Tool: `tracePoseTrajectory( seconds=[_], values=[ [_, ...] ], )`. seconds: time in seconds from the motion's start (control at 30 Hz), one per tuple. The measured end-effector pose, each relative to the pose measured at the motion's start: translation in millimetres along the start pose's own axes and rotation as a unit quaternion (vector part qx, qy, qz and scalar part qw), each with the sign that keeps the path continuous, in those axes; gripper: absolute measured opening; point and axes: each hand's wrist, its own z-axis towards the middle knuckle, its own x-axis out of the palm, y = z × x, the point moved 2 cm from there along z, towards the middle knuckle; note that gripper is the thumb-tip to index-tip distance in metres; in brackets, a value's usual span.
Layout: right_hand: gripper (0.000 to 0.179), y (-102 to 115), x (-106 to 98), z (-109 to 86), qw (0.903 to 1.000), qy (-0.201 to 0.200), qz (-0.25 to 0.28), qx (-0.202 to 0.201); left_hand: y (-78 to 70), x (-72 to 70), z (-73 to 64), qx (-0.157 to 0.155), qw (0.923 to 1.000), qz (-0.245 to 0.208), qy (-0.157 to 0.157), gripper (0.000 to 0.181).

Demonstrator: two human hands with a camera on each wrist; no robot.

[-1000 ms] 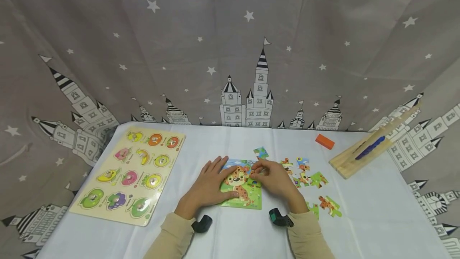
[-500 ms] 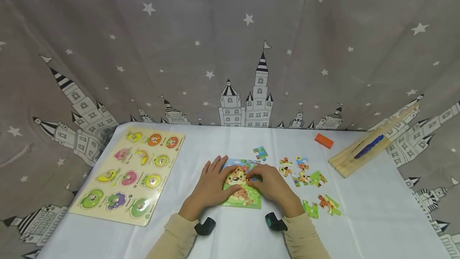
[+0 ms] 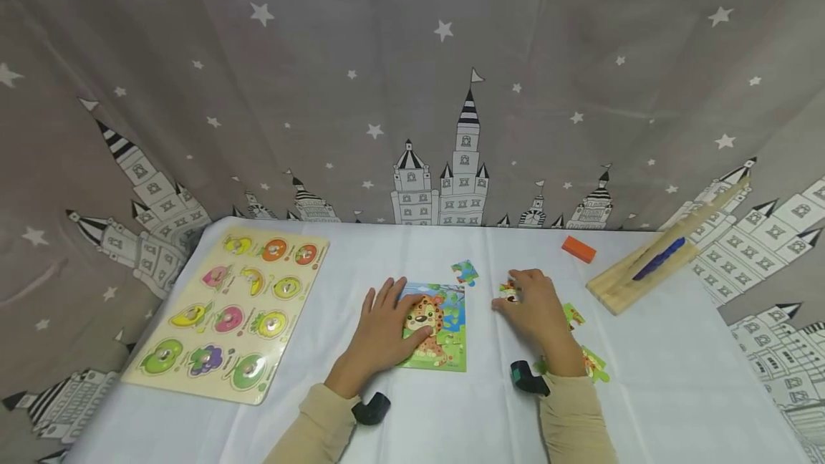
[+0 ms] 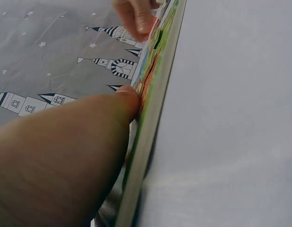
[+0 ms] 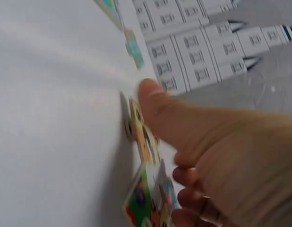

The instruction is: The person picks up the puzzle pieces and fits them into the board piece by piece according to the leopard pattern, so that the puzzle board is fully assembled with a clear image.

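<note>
My left hand (image 3: 380, 331) rests on the left side of a leopard jigsaw puzzle board (image 3: 454, 360), fingers spread along its far left and thumb lying across the picture. The thumb (image 4: 124, 101) presses near the board's edge in the left wrist view. My right hand (image 3: 538, 313) is to the right of the board, above loose puzzle pieces. Its thumb and fingers are apart on either side of a spotted puzzle piece (image 3: 509, 291). In the right wrist view the thumb is close by a puzzle piece (image 5: 143, 132); whether it touches is unclear. The hand hides some pieces.
A blue-green puzzle piece (image 3: 465, 273) lies behind the board; green pieces (image 3: 594, 364) are right of my right wrist. A fruit peg board (image 3: 222, 371) lies left. An orange block (image 3: 579, 249) and a wooden board (image 3: 619, 288) stand at the back right.
My right hand has left a puzzle piece on the board's right side and moved right to the loose pieces. My left hand stays on the board.
</note>
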Motion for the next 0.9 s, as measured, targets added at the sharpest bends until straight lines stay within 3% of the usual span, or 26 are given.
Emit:
tracePoseTrajectory(
  seconds=[0.07,0.17,0.3,0.6,0.9],
  values=[
    [0.072,-12,-5,0.9,0.9989,0.017,-0.018,0.039,-0.4,-0.3,0.0,0.001,1.0000,0.003,-0.002,0.062],
    [0.071,-21,-7,1.4,0.9968,0.041,-0.018,0.066,0.5,0.7,0.0,0.004,0.9999,0.009,-0.005,0.062],
    [0.057,-22,-4,0.3,0.9969,0.036,-0.019,0.067,3.3,5.9,-0.4,0.010,0.9998,0.014,-0.011,0.062],
    [0.073,-18,-5,-6.5,0.9928,0.026,-0.023,0.115,6.4,14.4,-1.4,0.013,0.9996,0.017,-0.017,0.064],
    [0.052,-16,-5,-6.5,0.9947,0.029,0.040,0.090,5.6,12.2,-3.0,0.014,0.9995,0.010,-0.027,0.059]
  ],
)
